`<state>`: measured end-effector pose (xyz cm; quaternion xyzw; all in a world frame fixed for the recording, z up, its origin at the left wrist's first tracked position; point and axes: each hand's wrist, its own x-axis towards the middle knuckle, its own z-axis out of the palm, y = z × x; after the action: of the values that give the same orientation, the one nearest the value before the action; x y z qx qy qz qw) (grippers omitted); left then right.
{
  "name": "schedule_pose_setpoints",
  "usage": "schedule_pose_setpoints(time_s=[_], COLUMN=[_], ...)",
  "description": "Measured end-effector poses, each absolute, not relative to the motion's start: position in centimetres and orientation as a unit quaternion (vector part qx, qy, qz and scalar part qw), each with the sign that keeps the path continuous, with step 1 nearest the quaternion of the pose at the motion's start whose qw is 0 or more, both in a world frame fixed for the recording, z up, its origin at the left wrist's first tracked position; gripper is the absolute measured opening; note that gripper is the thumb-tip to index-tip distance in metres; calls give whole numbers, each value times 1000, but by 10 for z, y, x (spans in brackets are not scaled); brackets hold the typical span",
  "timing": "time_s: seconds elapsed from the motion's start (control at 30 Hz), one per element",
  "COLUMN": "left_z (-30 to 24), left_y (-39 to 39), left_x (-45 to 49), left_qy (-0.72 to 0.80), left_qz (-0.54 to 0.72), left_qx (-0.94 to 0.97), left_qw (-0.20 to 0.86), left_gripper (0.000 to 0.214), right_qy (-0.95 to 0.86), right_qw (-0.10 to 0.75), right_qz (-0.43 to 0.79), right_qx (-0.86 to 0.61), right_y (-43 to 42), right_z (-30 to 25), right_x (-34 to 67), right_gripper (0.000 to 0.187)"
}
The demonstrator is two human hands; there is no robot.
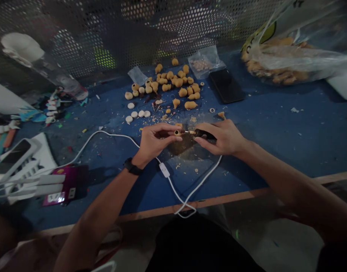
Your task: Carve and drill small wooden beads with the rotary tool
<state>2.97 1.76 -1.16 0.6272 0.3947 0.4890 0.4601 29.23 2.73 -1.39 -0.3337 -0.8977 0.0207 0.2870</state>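
My left hand [156, 139] is closed, pinching a small tan gourd [177, 132] with a dark round hole between thumb and fingertips. Opposite it, my right hand [223, 138] is wrapped round a black corded hand tool [203, 133] with a brass-coloured collar and a thin metal bit. The bit points left and reaches the gourd; whether it touches or enters it, I cannot tell. A white cable [204, 178] trails from below my right hand and carries an inline switch [164, 170]. Several small tan gourds [177, 82] lie just beyond my hands, some of them cut open.
White discs [141, 113] and shavings lie left of the gourds. Behind stand a small bag of bits [203, 64], a black phone [226, 86] and a big plastic bag [278, 60]. At left are a bottle [62, 79] and a purple box [68, 184]. A perforated panel [173, 30] backs the blue table.
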Motion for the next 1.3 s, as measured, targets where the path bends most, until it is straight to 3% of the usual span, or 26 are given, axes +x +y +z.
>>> schedule_pose_setpoints(time_s=[0.57,1.3], left_z=[-15,-16], left_y=[18,17], left_x=[29,29], left_qy=[390,375], left_qz=[502,501], left_qx=[635,642], left_qw=[438,444], left_gripper=[32,33], right_qy=[-847,-875], right_qw=[347,339], right_qz=[92,67], right_qx=[-391,-340], right_y=[26,27], right_z=[-10,-13], right_x=[293,292], right_gripper=[32,29])
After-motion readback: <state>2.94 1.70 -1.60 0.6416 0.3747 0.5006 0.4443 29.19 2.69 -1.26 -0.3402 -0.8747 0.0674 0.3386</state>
